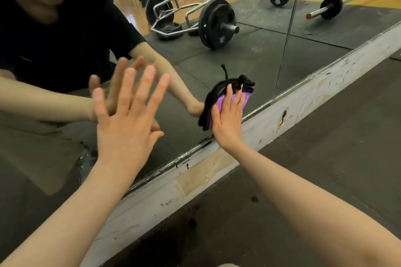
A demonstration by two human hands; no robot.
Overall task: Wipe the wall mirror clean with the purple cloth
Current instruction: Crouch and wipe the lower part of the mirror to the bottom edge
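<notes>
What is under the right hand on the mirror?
The purple cloth, folded with black edges, lies under the right hand, whose flat fingers press it on the wall mirror. The glass behind the cloth is covered and cannot be seen.

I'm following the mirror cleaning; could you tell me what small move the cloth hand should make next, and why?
Probably slide the right hand sideways along the glass, pressing flat: the purple cloth sits at the mirror bottom edge, with the left hand open nearby.

A gym: loaded barbells on rubber mats, reflected in the wall mirror.
</notes>
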